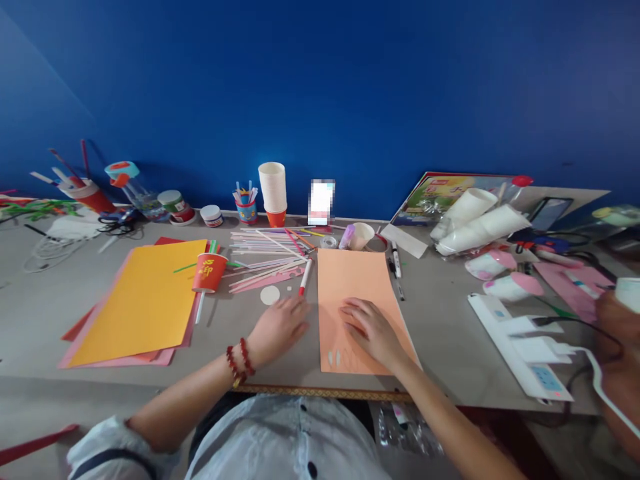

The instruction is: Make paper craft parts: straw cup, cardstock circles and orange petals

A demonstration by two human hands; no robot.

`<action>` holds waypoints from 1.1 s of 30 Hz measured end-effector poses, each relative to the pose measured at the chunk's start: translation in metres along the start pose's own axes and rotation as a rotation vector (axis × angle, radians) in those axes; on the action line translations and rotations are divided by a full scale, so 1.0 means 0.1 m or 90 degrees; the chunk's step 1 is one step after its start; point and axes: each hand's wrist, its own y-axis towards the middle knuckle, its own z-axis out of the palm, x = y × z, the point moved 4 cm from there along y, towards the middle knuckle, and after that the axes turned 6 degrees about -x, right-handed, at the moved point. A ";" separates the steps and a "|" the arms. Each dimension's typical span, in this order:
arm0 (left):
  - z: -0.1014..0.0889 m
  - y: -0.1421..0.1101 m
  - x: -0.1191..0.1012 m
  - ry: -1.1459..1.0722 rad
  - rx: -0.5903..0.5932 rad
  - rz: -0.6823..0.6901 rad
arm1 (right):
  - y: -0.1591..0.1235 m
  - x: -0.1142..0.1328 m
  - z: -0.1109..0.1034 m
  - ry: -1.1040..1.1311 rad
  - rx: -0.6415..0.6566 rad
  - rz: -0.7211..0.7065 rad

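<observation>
My right hand (pixel 373 333) lies on a sheet of peach-coloured paper (pixel 350 280), fingers stretched out and apart. Near the sheet's lower edge, several small oval shapes (pixel 337 359) show beside and below that hand. My left hand (pixel 281 325), with red bead bracelets at the wrist, rests over the table left of the sheet, its fingers loosely extended. Just beyond its fingertips is a white marker with a red end (pixel 305 277); whether they touch I cannot tell. A white paper disc (pixel 270 295) lies in front of the left hand.
Yellow paper (pixel 145 293) tops a stack at left, beside a red paper cup (pixel 209 272). Paper strips or straws (pixel 265 241) lie behind. Stacked white cups (pixel 273 187) and a lit phone (pixel 321 201) stand by the wall. A power strip (pixel 520 350) and another person's arm (pixel 613 360) are right.
</observation>
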 end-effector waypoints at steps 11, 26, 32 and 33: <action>0.07 0.51 0.33 0.201 0.071 -0.279 | -0.05 -0.01 -0.03 0.004 0.008 -0.006; -0.07 0.07 -0.32 -0.127 -0.041 0.069 | 0.24 0.46 0.06 0.586 0.016 0.243; 0.10 0.20 -0.35 -0.081 -0.002 0.135 | 0.09 0.25 -0.13 0.513 -0.119 0.271; 0.16 0.22 -0.34 -0.039 0.021 0.167 | 0.04 0.16 -0.19 0.472 -0.138 0.268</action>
